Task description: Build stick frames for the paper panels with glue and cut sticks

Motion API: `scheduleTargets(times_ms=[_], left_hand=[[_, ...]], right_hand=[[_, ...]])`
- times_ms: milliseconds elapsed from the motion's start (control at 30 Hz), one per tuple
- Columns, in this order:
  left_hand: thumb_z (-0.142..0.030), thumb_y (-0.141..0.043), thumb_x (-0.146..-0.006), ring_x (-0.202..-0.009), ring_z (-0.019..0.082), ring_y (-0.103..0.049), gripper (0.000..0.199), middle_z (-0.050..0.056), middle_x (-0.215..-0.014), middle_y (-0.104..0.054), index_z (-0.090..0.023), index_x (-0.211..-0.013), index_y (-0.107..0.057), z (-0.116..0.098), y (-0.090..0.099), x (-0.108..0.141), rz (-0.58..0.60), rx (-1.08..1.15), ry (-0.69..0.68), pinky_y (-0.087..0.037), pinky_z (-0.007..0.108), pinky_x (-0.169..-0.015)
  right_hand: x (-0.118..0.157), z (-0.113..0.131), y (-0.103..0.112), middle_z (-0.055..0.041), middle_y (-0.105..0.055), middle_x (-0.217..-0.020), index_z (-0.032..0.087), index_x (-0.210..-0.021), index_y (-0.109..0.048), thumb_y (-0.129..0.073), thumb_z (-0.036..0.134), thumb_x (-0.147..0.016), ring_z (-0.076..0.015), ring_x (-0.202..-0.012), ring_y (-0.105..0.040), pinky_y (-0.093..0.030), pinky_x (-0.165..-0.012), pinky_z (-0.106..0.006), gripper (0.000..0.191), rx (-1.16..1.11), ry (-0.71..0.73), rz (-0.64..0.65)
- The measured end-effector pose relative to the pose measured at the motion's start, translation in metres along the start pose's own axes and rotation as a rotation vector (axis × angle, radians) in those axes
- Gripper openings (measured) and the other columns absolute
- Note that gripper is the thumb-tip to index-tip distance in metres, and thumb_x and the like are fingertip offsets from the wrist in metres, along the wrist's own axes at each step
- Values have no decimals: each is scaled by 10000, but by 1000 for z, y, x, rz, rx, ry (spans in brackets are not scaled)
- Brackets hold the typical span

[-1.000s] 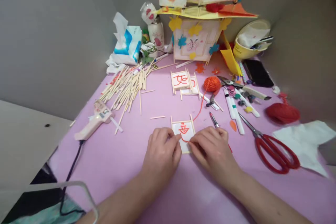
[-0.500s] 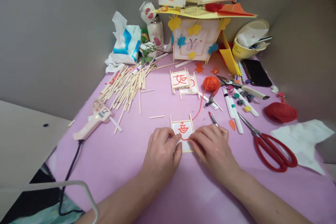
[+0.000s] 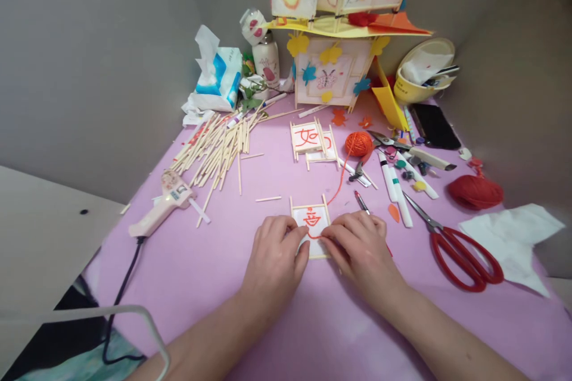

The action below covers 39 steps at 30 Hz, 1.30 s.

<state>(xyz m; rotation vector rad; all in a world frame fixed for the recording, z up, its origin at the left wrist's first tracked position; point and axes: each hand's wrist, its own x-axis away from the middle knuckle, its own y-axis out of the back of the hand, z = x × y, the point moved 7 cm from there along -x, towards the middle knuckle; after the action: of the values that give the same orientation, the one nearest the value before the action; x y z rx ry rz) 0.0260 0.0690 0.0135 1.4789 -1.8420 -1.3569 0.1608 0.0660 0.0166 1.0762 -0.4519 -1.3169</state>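
Our right hand (image 3: 361,245) is sitting slightly higher than before; its fingers and those of our left hand (image 3: 273,250) are pinching the orange strand (image 3: 315,237) across the framed card (image 3: 318,247).

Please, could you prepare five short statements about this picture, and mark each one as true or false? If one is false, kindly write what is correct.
1. The fingertips of the left hand and the right hand are at a red-orange strand on a framed card. True.
2. The scissors are in the left hand. False: they lie on the purple table, to the right of the right hand.
3. The yarn ball is farther from the person than the framed card. True.
4. The glue gun lies beside the phone. False: it is on the left side of the table; the phone is on the right.
5. The loose sticks lie in a heap. True.
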Motion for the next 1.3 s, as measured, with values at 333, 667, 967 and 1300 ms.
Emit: scheduleTargets(times_ms=[333,667,967,1300], left_hand=[[-171,-529,-840,-903,211,-487,185,69,-944,-564,-194,-989,-637,-1,-1,0,5,3,-4,-434,378,-775],[-168,-530,-836,-904,214,-491,187,71,-948,-563,-195,-991,-631,-2,1,1,3,-5,-9,-437,381,-777],[-173,-527,-842,-910,213,-484,198,74,-951,-560,-188,-1011,-629,-3,1,2,2,1,-14,-432,378,-782],[-174,-530,-839,-910,216,-485,199,76,-950,-560,-191,-1014,-624,-3,2,2,-2,6,-22,-435,383,-776]], right_hand=[[1,-2,-1,-27,-599,-888,226,-905,-635,-503,250,-915,-186,-905,-466,-267,-829,-372,134,38,-5,27],[-2,1,0,-41,-604,-880,221,-900,-647,-515,224,-905,-186,-884,-469,-278,-817,-366,132,92,0,23],[-3,0,-3,-38,-604,-898,224,-906,-641,-521,225,-905,-193,-901,-455,-264,-815,-371,120,74,-13,49],[-2,-1,-3,-40,-604,-890,216,-878,-638,-519,215,-903,-189,-889,-453,-253,-809,-369,122,80,-15,33]])
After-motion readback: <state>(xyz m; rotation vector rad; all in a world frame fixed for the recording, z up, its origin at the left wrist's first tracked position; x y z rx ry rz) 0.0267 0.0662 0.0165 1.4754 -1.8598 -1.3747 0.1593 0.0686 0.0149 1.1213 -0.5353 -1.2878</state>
